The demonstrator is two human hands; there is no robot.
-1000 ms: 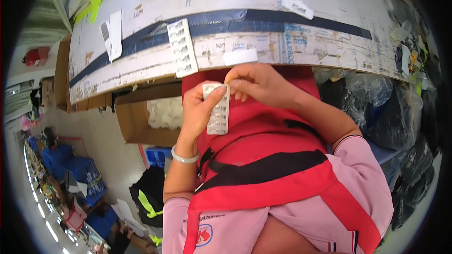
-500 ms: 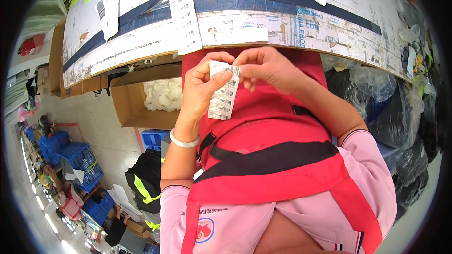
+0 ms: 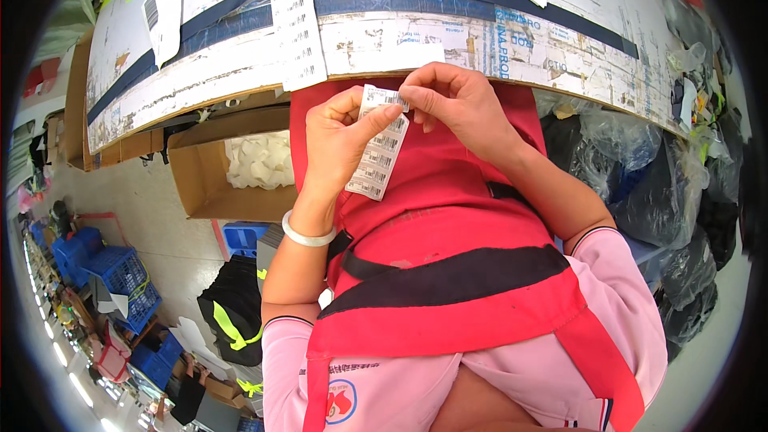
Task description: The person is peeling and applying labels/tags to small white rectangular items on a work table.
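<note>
scuffed white tabletop (image 3: pixel 224 66), blue tape (image 3: pixel 360 5) across; open carton (image 3: pixel 189 172) below edge; hands (image 3: pixel 340 136) pinching label sheet (image 3: pixel 376 156).

Both arms are bent at the elbows. The left forearm (image 3: pixel 293 274) is held nearly upright in the view, and the left hand (image 3: pixel 338 142) is closed in a pinch, its thumb laid forward and pointed up to the right, its fingers curled behind. The right forearm (image 3: pixel 562 190) is slanted inward, and the right hand (image 3: pixel 466 112) is held just beside the left, thumb and forefinger pinched at the tips, the remaining fingers loosely curled below.
</note>
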